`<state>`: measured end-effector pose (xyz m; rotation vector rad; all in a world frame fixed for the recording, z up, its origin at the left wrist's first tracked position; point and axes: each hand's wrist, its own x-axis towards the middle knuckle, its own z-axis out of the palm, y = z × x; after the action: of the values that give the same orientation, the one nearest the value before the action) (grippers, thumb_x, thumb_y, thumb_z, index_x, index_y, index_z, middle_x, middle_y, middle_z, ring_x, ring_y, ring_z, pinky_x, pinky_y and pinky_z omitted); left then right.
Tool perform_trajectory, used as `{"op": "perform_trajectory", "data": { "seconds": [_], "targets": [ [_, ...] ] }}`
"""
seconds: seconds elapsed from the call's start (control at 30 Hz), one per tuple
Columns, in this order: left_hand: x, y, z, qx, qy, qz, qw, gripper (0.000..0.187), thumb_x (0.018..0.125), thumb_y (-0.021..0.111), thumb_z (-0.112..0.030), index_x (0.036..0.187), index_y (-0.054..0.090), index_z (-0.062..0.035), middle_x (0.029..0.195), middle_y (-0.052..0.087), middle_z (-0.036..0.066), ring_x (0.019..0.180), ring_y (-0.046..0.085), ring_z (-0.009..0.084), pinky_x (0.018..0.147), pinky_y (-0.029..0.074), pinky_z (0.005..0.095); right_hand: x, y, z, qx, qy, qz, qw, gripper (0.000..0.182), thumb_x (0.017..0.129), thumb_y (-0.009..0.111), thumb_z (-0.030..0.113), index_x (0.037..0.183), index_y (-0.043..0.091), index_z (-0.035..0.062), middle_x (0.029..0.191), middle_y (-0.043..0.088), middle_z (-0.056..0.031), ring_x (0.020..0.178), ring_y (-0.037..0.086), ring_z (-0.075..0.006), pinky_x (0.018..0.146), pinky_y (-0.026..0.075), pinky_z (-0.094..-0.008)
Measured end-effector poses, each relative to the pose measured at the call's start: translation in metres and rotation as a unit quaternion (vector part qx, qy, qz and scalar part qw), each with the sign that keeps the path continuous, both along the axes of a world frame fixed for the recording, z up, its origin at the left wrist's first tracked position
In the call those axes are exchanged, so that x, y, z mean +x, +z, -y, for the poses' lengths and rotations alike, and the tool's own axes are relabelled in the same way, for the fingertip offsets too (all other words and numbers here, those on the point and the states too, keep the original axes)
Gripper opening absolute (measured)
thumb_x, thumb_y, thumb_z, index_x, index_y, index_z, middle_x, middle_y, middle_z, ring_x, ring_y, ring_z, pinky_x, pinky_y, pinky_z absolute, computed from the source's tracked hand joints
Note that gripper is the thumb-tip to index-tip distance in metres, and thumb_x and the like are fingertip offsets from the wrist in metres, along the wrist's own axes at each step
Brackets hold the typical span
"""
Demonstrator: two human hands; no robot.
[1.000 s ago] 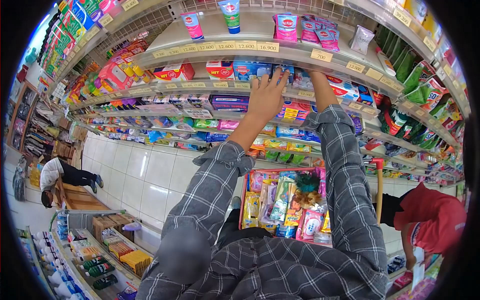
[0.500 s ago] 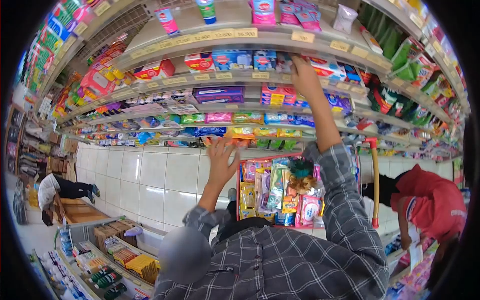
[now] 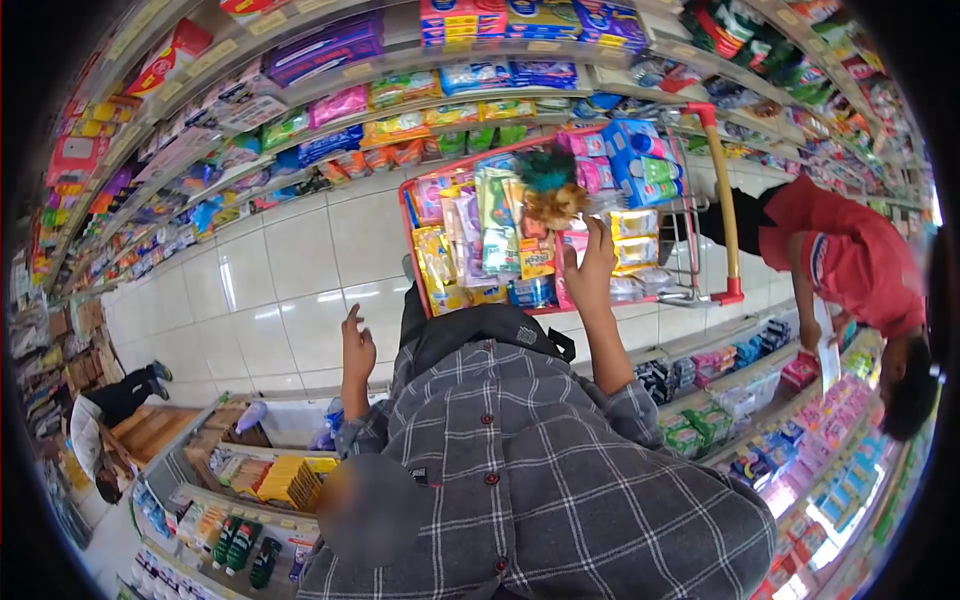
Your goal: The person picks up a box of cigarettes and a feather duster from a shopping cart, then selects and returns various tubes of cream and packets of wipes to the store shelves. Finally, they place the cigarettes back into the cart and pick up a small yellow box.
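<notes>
A shopping cart with a red rim (image 3: 409,215) stands in front of me, filled with colourful packets. My right hand (image 3: 592,268) is over its near side, fingers stretched and thumb apart, with nothing visible in it. Just beyond the fingertips are a fluffy teal-and-brown tuft (image 3: 550,190) and a column of yellow-and-white packs (image 3: 635,240). Blue packs (image 3: 640,160) fill the cart's far right corner. My left hand (image 3: 358,355) hangs left of my body above the floor, loosely curved with the fingers apart, holding nothing I can see.
Stocked shelves (image 3: 400,95) run along the far side. The cart's yellow handle (image 3: 728,200) is at its right end. A person in a red shirt (image 3: 850,250) bends at the right; another person (image 3: 95,430) bends at the far left. Low shelves with green bottles (image 3: 240,545) are behind me.
My right hand has come down from the upper shelf to the cart. My left hand has dropped back toward my body. The view has tilted downward, showing more of the cart.
</notes>
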<state>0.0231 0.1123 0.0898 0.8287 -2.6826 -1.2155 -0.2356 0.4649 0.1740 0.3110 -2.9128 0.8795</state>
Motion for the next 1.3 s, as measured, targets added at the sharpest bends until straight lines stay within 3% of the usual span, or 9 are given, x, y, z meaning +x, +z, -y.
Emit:
{"op": "perform_trajectory", "data": {
  "seconds": [0.27, 0.63, 0.73, 0.83, 0.93, 1.03, 1.13, 1.23, 1.3],
  "targets": [
    [-0.129, 0.070, -0.023, 0.146, -0.094, 0.030, 0.984, 0.044, 0.093, 0.055, -0.011, 0.135, 0.046, -0.0074, 0.115, 0.056, 0.016, 0.091, 0.058, 0.0242, 0.077, 0.049, 0.0317, -0.057, -0.003, -0.027, 0.064, -0.067, -0.034, 0.995, 0.060, 0.071, 0.064, 0.003, 0.128, 0.047, 0.0098, 0.130, 0.047, -0.0131, 0.118, 0.045, -0.0354, 0.093, 0.035, -0.0526],
    [-0.065, 0.066, -0.035, 0.183, -0.085, 0.081, 0.976, 0.039, 0.092, 0.057, -0.015, 0.129, 0.052, -0.0053, 0.110, 0.062, 0.018, 0.089, 0.062, 0.0235, 0.078, 0.050, 0.0323, -0.073, -0.002, -0.052, 0.180, -0.007, -0.077, 0.981, 0.049, 0.067, 0.073, 0.011, 0.113, 0.058, 0.0181, 0.118, 0.054, -0.0039, 0.115, 0.047, -0.0300, 0.095, 0.032, -0.0564],
    [-0.072, 0.099, -0.041, 0.245, -0.069, 0.060, 0.965, 0.040, 0.093, 0.058, -0.019, 0.130, 0.051, -0.0055, 0.115, 0.062, 0.013, 0.097, 0.061, 0.0212, 0.083, 0.049, 0.0320, -0.048, 0.037, -0.043, 0.100, -0.058, -0.074, 0.990, 0.042, 0.068, 0.077, 0.017, 0.107, 0.061, 0.0112, 0.104, 0.059, -0.0090, 0.099, 0.054, -0.0302, 0.089, 0.039, -0.0481],
    [-0.107, 0.118, -0.056, 0.376, -0.124, -0.037, 0.918, 0.050, 0.093, 0.059, -0.021, 0.136, 0.042, -0.0015, 0.128, 0.053, 0.011, 0.112, 0.054, 0.0190, 0.094, 0.045, 0.0319, -0.026, 0.068, -0.008, -0.167, -0.067, 0.108, 0.978, 0.041, 0.074, 0.080, 0.031, 0.083, 0.058, -0.0026, 0.060, 0.050, -0.0086, 0.058, 0.048, -0.0178, 0.055, 0.039, -0.0290],
    [-0.149, 0.141, -0.089, 0.544, -0.134, -0.083, 0.824, 0.059, 0.096, 0.054, -0.037, 0.142, 0.036, -0.0048, 0.138, 0.042, 0.009, 0.124, 0.044, 0.0199, 0.098, 0.041, 0.0366, 0.003, 0.082, 0.046, -0.279, 0.061, 0.245, 0.927, 0.035, 0.078, 0.078, 0.029, 0.085, 0.062, -0.0016, 0.065, 0.052, 0.0006, 0.062, 0.043, -0.0067, 0.054, 0.037, -0.0259],
    [-0.159, 0.163, -0.100, 0.719, -0.003, -0.076, 0.691, 0.053, 0.095, 0.053, -0.041, 0.128, 0.048, 0.0001, 0.113, 0.062, 0.011, 0.097, 0.064, 0.0256, 0.080, 0.053, 0.0393, 0.006, 0.092, 0.070, -0.354, 0.122, 0.261, 0.890, 0.028, 0.085, 0.071, 0.021, 0.098, 0.065, -0.0034, 0.072, 0.063, -0.0023, 0.073, 0.059, -0.0094, 0.068, 0.047, -0.0249],
    [-0.136, 0.139, -0.073, 0.697, 0.103, -0.061, 0.707, 0.046, 0.095, 0.055, -0.039, 0.121, 0.052, -0.0011, 0.103, 0.066, 0.013, 0.084, 0.067, 0.0248, 0.073, 0.056, 0.0377, -0.023, 0.090, 0.052, -0.184, -0.037, 0.184, 0.965, 0.034, 0.087, 0.068, 0.031, 0.089, 0.063, -0.0023, 0.081, 0.065, -0.0105, 0.071, 0.058, -0.0135, 0.067, 0.047, -0.0292],
    [-0.107, 0.123, -0.047, 0.654, 0.157, -0.073, 0.737, 0.047, 0.096, 0.050, -0.042, 0.123, 0.050, -0.0034, 0.103, 0.065, 0.014, 0.087, 0.066, 0.0267, 0.076, 0.055, 0.0417, -0.042, -0.069, -0.023, 0.104, 0.016, -0.030, 0.994, 0.050, 0.075, 0.071, 0.038, 0.105, 0.060, 0.0000, 0.115, 0.057, -0.0265, 0.105, 0.055, -0.0445, 0.085, 0.046, -0.0496],
    [-0.100, 0.126, -0.031, 0.651, 0.169, -0.101, 0.733, 0.050, 0.097, 0.044, -0.046, 0.125, 0.048, -0.0049, 0.104, 0.064, 0.015, 0.088, 0.066, 0.0289, 0.078, 0.055, 0.0439, -0.043, -0.070, -0.022, 0.092, -0.012, 0.140, 0.986, 0.040, 0.077, 0.070, 0.031, 0.102, 0.060, 0.0005, 0.101, 0.063, -0.0246, 0.097, 0.060, -0.0418, 0.080, 0.048, -0.0473]
  ]
}}
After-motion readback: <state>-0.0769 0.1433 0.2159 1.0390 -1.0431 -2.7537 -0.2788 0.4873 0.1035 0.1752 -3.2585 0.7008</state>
